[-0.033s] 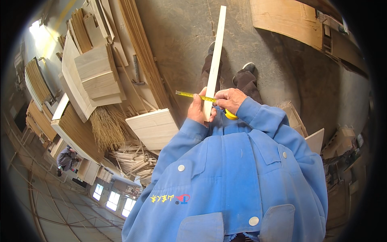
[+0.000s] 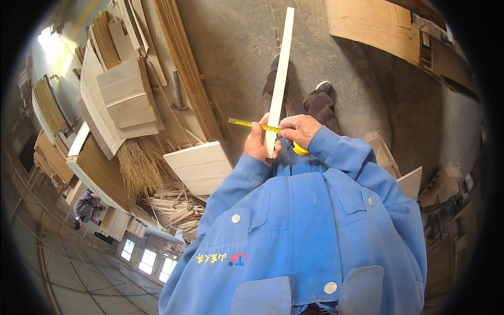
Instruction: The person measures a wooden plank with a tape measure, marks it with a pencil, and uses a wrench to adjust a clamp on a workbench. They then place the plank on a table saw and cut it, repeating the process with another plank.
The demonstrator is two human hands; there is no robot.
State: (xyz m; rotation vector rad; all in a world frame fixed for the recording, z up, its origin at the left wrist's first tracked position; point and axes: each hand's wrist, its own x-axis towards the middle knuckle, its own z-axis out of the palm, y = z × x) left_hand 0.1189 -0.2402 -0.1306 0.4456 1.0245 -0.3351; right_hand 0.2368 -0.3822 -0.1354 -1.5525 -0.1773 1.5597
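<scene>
A long, pale wooden strip rises from my left hand, whose fingers are closed around its near end. Across the strip lies the yellow blade of a tape measure, its metal tip sticking out to the left past my left thumb. My right hand is closed on the tape measure just right of the strip, pinching the blade. Below that hand shows the rounded yellow case. The right hand's fingertips are partly hidden behind the strip and blade.
On the left are stacked boards, a hammer, a straw broom and a heap of thin offcuts. A curved wooden panel stands far right. Another person is distant at left.
</scene>
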